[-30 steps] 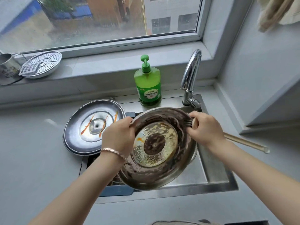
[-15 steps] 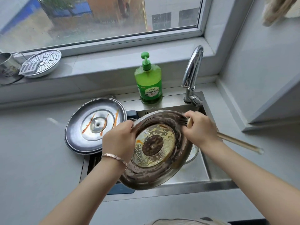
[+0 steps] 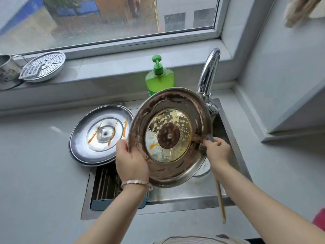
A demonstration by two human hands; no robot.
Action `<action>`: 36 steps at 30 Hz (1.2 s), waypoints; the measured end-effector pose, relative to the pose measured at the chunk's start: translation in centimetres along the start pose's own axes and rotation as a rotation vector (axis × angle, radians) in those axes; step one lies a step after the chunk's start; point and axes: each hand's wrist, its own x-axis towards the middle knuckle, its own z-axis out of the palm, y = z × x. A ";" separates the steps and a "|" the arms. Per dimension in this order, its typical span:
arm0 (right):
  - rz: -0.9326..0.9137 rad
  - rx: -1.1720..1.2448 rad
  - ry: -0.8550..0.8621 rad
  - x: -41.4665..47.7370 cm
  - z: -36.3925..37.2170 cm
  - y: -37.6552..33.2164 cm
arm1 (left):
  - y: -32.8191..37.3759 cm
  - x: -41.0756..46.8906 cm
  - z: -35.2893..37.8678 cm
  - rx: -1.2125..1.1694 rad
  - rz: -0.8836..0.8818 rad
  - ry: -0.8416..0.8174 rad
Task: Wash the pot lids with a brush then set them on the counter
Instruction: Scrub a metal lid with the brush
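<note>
The grey table (image 3: 35, 164) carries the sunken stainless steel sink (image 3: 184, 199). You hold the large round steel pot lid with a glass centre and brown grime (image 3: 175, 103) tilted over that basin, its underside facing you. Judge it broad and fairly heavy, stiff in the metal band and breakable at the glass pane. It is probably slick with grease and water, so take it by the rolled rim, never by the glass.

The second round steel pot lid streaked with orange (image 3: 102, 136) lies at the held lid's 9 o'clock. It rests partly on the table and partly over the sink's corner, and looks unwashed.

Your left hand (image 3: 131, 161) has its grip closed on the held lid's rim at about 8 o'clock. Your right hand (image 3: 218, 152) has its grip closed round the long wooden-handled brush (image 3: 220, 199). The bristles press on the lid near 3 o'clock and the handle trails toward 6.
</note>
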 end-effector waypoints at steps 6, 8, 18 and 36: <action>-0.629 -0.240 0.126 0.5 -1.8 -3.0 | -2.0 2.0 -3.1 0.046 0.149 -0.438; -1.001 -0.315 0.011 -0.3 -1.5 -4.5 | -0.9 3.3 -3.1 0.213 0.338 -0.515; -1.307 -0.590 -0.284 -1.5 0.0 -4.5 | 0.4 2.9 0.6 0.666 0.957 -0.336; -0.526 -0.176 0.119 0.3 -1.9 -0.5 | -3.6 0.0 -0.8 -0.060 -0.300 -0.164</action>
